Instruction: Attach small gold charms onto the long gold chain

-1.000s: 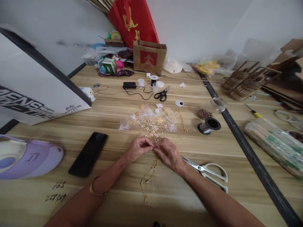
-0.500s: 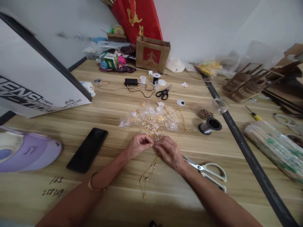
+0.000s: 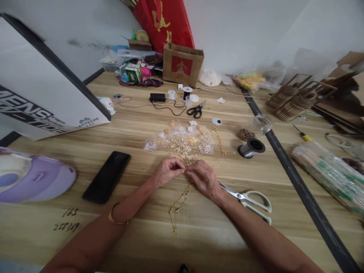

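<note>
My left hand (image 3: 167, 170) and my right hand (image 3: 203, 180) meet at their fingertips over the wooden table (image 3: 136, 129), both pinched on the top end of a gold chain (image 3: 178, 206). The chain trails from the fingers toward me and lies on the wood. Just beyond my fingers lies a heap of small gold and silver pieces in clear bags (image 3: 183, 142). A gold bangle (image 3: 115, 220) circles my left wrist.
White-handled scissors (image 3: 248, 201) lie right of my right hand, a black phone (image 3: 106, 176) to the left, and a purple cap (image 3: 34, 178) at far left. A wire spool (image 3: 250, 148), black scissors (image 3: 195, 110), a white box (image 3: 42, 94) and a brown bag (image 3: 182, 62) stand farther back.
Both hands stay pinched together on the chain; they have shifted slightly away from me. The view has tilted a little.
</note>
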`<action>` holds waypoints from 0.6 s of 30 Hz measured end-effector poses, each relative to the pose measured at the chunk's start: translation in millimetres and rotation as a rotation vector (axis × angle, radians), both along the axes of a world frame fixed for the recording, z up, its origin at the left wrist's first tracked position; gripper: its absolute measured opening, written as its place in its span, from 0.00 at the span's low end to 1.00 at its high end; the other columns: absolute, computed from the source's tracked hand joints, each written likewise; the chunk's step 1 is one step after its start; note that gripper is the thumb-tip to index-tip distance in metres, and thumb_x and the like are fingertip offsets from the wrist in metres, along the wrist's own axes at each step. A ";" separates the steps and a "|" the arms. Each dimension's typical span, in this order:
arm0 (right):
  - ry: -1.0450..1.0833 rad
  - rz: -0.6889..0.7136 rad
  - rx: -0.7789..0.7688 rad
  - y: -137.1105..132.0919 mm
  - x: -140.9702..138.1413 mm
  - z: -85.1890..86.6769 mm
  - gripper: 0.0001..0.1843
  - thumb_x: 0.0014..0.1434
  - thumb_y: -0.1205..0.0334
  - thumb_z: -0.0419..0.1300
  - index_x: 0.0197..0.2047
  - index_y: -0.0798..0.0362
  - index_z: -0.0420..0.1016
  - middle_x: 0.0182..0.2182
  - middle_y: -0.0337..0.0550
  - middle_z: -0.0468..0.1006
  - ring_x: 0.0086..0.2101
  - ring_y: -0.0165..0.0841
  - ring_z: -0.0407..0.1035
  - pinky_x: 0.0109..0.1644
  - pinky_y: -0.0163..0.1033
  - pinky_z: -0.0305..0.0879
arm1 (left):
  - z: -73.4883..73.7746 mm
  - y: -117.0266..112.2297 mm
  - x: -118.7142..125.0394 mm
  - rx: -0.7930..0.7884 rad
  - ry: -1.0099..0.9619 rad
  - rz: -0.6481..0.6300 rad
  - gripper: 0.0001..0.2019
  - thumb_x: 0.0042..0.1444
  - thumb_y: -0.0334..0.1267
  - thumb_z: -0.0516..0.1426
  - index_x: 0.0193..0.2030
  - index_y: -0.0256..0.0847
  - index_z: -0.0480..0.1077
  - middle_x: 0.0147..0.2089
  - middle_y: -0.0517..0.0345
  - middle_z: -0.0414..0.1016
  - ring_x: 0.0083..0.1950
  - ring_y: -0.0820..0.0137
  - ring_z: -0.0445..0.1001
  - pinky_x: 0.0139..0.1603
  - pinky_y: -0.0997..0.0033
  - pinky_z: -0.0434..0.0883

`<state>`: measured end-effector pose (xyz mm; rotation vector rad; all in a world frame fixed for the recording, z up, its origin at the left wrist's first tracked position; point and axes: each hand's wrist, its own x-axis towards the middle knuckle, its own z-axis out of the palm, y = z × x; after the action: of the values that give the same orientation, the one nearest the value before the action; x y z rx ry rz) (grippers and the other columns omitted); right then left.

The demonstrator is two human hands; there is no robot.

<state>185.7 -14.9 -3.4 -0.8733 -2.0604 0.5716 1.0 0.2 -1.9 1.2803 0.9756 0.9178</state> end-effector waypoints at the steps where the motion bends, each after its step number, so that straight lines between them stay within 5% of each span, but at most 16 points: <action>1: 0.002 0.001 0.003 0.0 -0.1 -0.2 0.05 0.62 0.65 0.55 0.40 0.52 0.72 0.31 0.44 0.75 0.34 0.34 0.67 0.40 0.42 0.65 | -0.3 0.0 -0.1 0.001 -0.002 -0.003 0.06 0.42 0.32 0.64 0.26 0.34 0.72 0.27 0.58 0.73 0.30 0.74 0.69 0.33 0.75 0.65; 18: 0.002 -0.004 -0.006 0.2 0.6 -1.5 0.05 0.63 0.66 0.54 0.39 0.53 0.71 0.31 0.44 0.74 0.35 0.33 0.67 0.41 0.41 0.64 | -4.6 0.9 -0.1 -0.044 -0.010 0.000 0.08 0.42 0.35 0.66 0.29 0.33 0.75 0.29 0.56 0.77 0.31 0.73 0.73 0.35 0.74 0.69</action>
<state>186.3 -14.7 -4.9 -0.8801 -2.0556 0.5767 0.9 1.1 -6.5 1.2372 0.9829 0.8977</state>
